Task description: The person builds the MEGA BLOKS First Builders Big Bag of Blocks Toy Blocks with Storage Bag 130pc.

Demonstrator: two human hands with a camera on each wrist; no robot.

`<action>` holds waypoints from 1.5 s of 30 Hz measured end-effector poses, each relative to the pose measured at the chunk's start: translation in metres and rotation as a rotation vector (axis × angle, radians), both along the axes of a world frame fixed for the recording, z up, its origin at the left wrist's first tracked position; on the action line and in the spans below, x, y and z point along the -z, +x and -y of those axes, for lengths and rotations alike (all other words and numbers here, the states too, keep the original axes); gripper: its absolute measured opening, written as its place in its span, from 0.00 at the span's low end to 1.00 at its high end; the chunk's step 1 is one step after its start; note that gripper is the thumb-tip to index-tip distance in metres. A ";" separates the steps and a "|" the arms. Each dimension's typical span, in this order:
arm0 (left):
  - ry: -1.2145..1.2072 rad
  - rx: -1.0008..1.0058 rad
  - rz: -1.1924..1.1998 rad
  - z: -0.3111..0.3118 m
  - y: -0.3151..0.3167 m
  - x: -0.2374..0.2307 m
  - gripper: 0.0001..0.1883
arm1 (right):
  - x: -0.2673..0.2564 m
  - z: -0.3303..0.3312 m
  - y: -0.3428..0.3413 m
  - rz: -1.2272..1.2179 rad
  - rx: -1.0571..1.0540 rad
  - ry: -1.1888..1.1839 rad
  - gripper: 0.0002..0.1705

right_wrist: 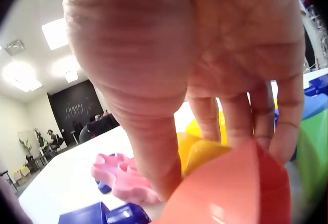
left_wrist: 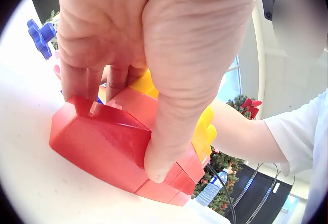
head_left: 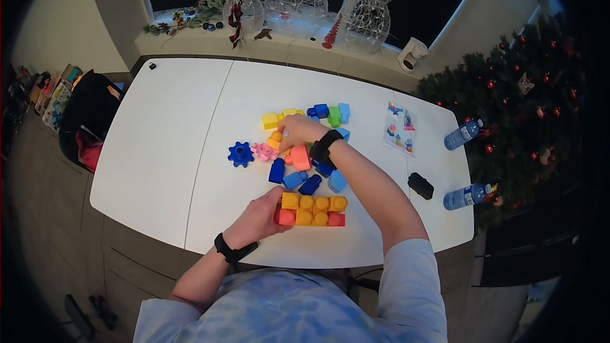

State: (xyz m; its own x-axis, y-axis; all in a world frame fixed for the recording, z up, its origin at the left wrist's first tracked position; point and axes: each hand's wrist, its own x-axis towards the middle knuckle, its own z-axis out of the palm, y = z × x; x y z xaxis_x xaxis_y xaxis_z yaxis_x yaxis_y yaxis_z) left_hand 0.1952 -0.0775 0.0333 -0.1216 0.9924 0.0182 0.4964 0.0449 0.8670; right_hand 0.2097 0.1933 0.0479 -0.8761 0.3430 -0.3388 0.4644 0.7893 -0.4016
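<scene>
My left hand (head_left: 259, 219) grips the left end of a block build (head_left: 313, 209) made of red blocks below and orange-yellow ones on top. In the left wrist view the thumb presses the near side of its red blocks (left_wrist: 102, 147), fingers over the far side. My right hand (head_left: 301, 132) reaches down into the loose toy blocks, thumb and fingers about an orange-yellow block (head_left: 274, 140). That block (right_wrist: 200, 152) shows between thumb and fingers in the right wrist view, partly hidden by a coral block (right_wrist: 220, 193). Beside the thumb lies a pink gear (head_left: 264, 151).
A blue gear (head_left: 241, 154) lies left of the pile. Dark blue blocks (head_left: 277, 170), yellow blocks (head_left: 271, 121) and a green block (head_left: 334, 114) surround the right hand. Rightward are a picture sheet (head_left: 399, 128), a black case (head_left: 420, 185) and two water bottles (head_left: 462, 134).
</scene>
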 end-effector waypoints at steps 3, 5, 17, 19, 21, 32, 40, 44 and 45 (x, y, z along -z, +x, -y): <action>0.007 0.004 0.014 0.001 -0.001 0.001 0.35 | 0.022 0.007 0.001 -0.093 -0.068 0.206 0.33; 0.011 0.008 0.030 0.000 -0.001 0.001 0.36 | 0.010 0.003 0.003 -0.178 -0.090 0.203 0.33; 0.037 0.020 0.017 0.002 0.000 -0.006 0.37 | -0.114 0.103 0.165 -0.158 -0.066 0.166 0.27; 0.055 0.009 0.016 0.002 0.000 -0.006 0.39 | -0.100 0.112 0.171 -0.187 -0.099 0.215 0.25; 0.055 0.009 0.021 0.001 0.000 0.002 0.39 | -0.091 0.121 0.173 -0.218 -0.100 0.229 0.24; 0.074 0.002 0.023 0.000 0.001 0.006 0.38 | -0.063 0.129 0.178 -0.378 -0.039 0.231 0.15; 0.025 -0.005 -0.014 0.000 0.001 0.002 0.38 | -0.050 0.126 0.190 -0.523 0.028 0.123 0.25; 0.056 0.002 0.010 0.001 0.002 0.002 0.38 | -0.061 0.119 0.214 -0.606 0.255 -0.107 0.28; 0.053 0.005 0.012 0.001 0.001 -0.001 0.38 | -0.050 0.117 0.221 -0.593 0.266 -0.133 0.28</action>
State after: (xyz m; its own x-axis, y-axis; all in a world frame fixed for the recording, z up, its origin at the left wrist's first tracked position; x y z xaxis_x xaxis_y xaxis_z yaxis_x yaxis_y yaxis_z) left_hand 0.1967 -0.0787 0.0339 -0.1169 0.9907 0.0691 0.4860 -0.0036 0.8739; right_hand 0.4310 0.0765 0.0978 -0.8186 0.5617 0.1202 0.3066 0.6043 -0.7354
